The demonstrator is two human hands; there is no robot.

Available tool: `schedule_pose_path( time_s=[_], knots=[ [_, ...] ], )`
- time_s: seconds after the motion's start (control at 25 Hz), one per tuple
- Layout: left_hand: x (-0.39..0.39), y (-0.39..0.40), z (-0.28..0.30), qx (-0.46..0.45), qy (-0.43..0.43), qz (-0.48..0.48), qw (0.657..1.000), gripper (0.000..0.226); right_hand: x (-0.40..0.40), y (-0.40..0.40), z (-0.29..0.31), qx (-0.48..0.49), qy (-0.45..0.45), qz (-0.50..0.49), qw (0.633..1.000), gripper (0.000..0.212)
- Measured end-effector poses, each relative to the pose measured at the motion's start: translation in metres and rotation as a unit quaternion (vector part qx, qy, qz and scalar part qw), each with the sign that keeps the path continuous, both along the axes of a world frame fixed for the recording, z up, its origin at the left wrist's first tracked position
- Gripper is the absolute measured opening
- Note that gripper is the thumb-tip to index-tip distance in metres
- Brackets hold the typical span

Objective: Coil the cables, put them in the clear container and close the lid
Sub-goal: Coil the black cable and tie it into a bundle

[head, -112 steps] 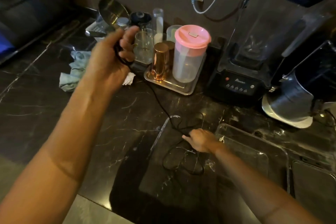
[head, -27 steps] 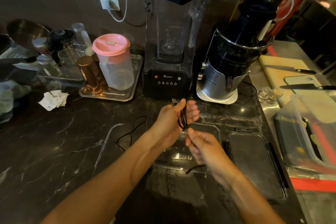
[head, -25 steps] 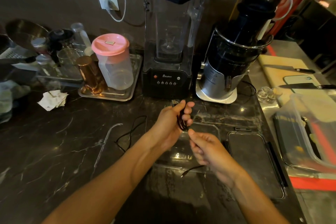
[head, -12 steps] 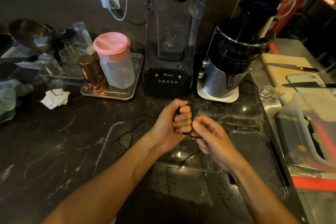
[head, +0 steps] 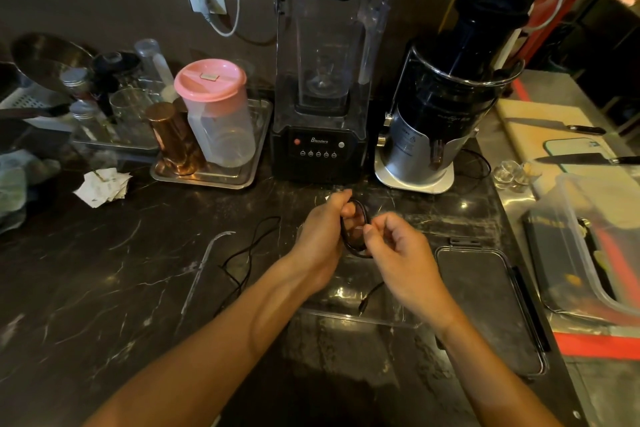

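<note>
While the black cable [head: 356, 229] is already wound into a small oval coil, it is not yet in the clear container [head: 346, 298]; it is held in the air just above it. The left hand [head: 322, 236] grips the coil with curled fingers, and the right hand [head: 398, 250] pinches the cable beside it. The long axis of the coil runs from near to far, and its loose end hangs down to the right, so the plug [head: 363, 306] lies over the container. I judge that the winding of this cable is almost finished. A second thin cable [head: 249, 250] lies loose on the worktop [head: 104, 270] at the left, not coiled. The lid [head: 485, 305] lies flat just right of the container, so placing and closing are still left.
</note>
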State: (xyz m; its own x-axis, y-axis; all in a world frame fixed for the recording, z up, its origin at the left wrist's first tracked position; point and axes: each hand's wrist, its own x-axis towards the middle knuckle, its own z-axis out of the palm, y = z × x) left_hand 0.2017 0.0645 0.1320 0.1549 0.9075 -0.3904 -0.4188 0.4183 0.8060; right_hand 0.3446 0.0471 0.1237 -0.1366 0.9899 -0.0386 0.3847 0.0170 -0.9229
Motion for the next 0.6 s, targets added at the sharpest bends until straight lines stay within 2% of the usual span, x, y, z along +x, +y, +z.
schedule_pose_path(
  time_s=[0.08,0.2,0.24,0.44,0.52,0.6],
  knots=[
    [0.003,-0.002,0.004,-0.016,-0.028,0.006,0.999,0.044,-0.001,0.001,0.005,-0.033,0.017,0.014,0.999,0.022],
    [0.012,-0.004,0.000,-0.054,0.006,0.041,0.998,0.042,-0.007,0.000,0.010,-0.133,0.136,0.020,0.982,0.022],
    [0.014,-0.004,-0.002,-0.065,0.014,0.059,0.996,0.041,-0.009,-0.002,0.009,-0.141,0.140,0.018,0.980,0.022],
    [0.023,-0.003,-0.008,-0.085,0.009,0.134,0.987,0.042,-0.022,-0.014,0.001,-0.119,0.041,-0.005,0.992,0.029],
    [0.025,-0.004,-0.010,-0.070,0.019,0.148,0.986,0.044,-0.025,-0.016,0.005,-0.184,0.077,-0.011,0.980,0.028],
    [0.024,-0.005,-0.014,-0.063,0.022,0.146,0.987,0.048,-0.022,-0.013,0.011,-0.276,0.149,-0.017,0.949,0.024]
  ],
)
